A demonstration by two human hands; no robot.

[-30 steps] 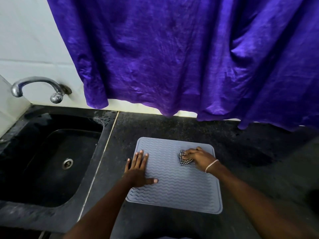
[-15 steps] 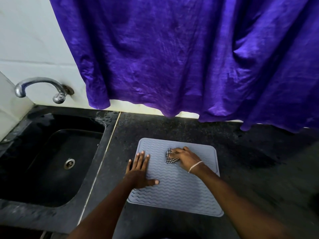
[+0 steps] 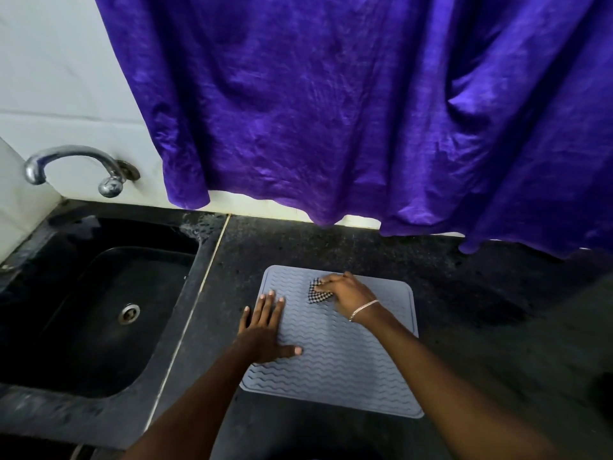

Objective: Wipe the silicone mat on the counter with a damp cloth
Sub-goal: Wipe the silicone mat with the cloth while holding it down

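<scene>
Left hand (image 3: 262, 333) unchanged: flat on the left edge of the grey wave-ribbed silicone mat (image 3: 331, 363), fingers straight and close together, thumb splayed. The black-and-white checked cloth (image 3: 316, 292), gripped under the right hand's (image 3: 348, 293) curled fingers, has shifted left along the mat's far part. The mat lies on the black speckled counter (image 3: 464, 327), right of the black sink (image 3: 99, 310). The hand covers much of the cloth.

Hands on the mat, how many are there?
2. The left hand lies flat on the mat, at its left edge; the right hand holds the checked cloth near its far edge. None seems hidden.
</scene>
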